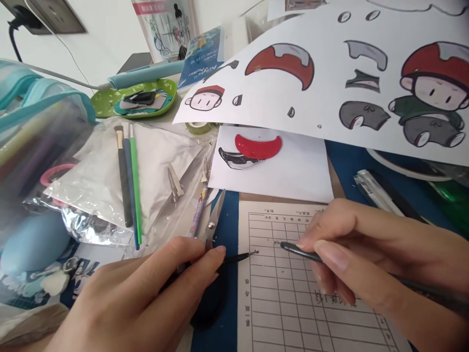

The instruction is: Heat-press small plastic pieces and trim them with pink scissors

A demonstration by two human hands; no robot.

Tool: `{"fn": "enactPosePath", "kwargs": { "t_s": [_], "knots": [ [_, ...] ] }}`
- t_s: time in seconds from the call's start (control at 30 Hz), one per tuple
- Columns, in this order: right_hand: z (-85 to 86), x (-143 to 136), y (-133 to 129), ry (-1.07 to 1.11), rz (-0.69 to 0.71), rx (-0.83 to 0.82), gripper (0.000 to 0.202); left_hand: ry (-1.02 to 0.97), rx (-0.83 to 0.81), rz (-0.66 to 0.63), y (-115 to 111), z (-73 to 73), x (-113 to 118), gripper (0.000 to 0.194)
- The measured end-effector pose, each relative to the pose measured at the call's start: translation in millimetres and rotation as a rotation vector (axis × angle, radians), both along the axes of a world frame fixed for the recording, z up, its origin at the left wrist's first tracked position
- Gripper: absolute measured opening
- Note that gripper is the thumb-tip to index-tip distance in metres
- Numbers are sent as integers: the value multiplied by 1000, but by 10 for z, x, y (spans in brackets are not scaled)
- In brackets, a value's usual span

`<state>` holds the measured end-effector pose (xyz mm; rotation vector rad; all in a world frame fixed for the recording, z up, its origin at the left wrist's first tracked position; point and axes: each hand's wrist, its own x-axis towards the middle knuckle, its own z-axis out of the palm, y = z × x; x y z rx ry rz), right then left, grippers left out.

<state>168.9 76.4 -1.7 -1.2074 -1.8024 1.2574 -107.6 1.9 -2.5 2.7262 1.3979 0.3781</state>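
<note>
My left hand (157,288) is closed, thumb against fingers, on a slim black pointed tool (238,257) with a tiny bit at its tip; its exact kind is unclear. Pinched in my right hand (351,259) is a thin black pen-like tool (296,250) with a small pale tip. The two tips point towards each other, apart, over a gridded paper form (271,313). Scissors (211,226) lie under my left fingers. Behind the form, a red crescent piece (258,146) sits on a white sheet (293,171), partly over a printed black crescent.
A printed sheet of cartoon parts (322,93) leans across the back. At left lie brushes (128,186) on a plastic bag (84,166), a purple patterned stick (198,212) and a green tray (100,105) of scraps. A clear-and-black item (381,190) lies at right.
</note>
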Motion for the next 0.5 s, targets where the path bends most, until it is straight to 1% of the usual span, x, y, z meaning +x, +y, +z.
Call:
{"fn": "enactPosePath", "kwargs": {
  "t_s": [0.13, 0.23, 0.33, 0.5],
  "knots": [
    [80, -78, -88, -100, -129, 18, 25, 49, -46, 41, 4, 29, 19, 50],
    [109, -115, -130, -124, -179, 7, 26, 53, -20, -10, 1, 16, -15, 58],
    [84, -108, -122, -119, -173, 55, 27, 59, 1, -34, -15, -14, -49, 59],
    [4, -39, -39, -175, -81, 203, 28, 116, 22, -46, -44, -47, -69, 63]
  ]
}}
